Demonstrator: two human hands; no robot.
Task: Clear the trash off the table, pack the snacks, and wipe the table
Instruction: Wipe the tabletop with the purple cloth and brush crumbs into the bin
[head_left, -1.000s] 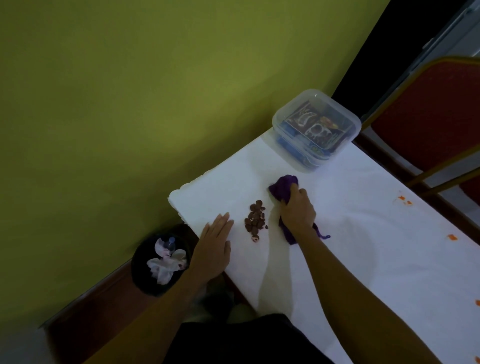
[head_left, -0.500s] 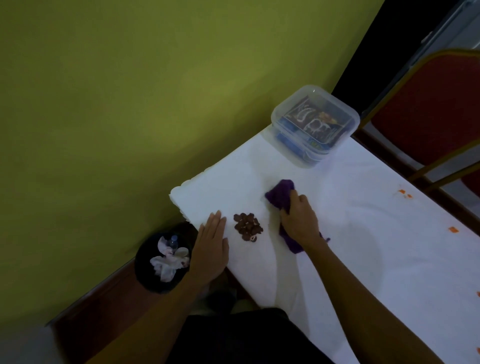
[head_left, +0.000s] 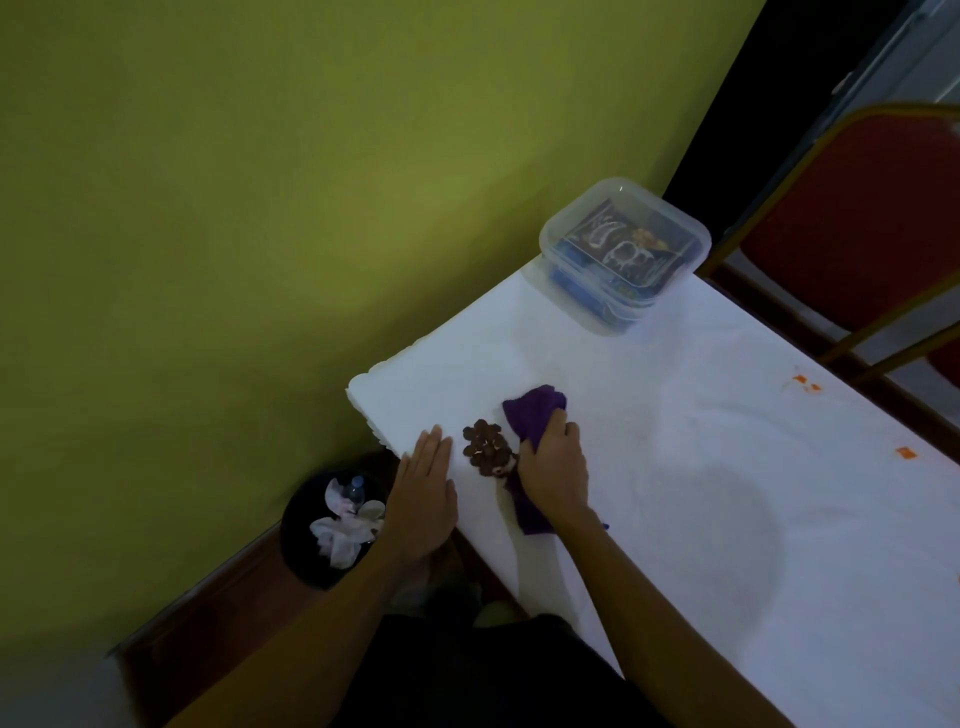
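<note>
While the right hand (head_left: 553, 470) presses its grip closed on the purple cloth (head_left: 530, 415) on the white tabletop (head_left: 727, 467), a pile of brown crumbs (head_left: 485, 449) lies just beside it, between both hands. The left hand (head_left: 423, 499) lies flat and released at the tabletop edge.

A plain olive-green wall (head_left: 260, 208) fills the left and top of the view, in dim light. A dark brown skirting (head_left: 208, 597) runs along its foot, and a dark opening (head_left: 753, 104) stands at its right end. A red chair (head_left: 872, 218) with a gold frame stands just past the far side of the white-covered desk (head_left: 727, 493), which sits with one end near the wall.
</note>
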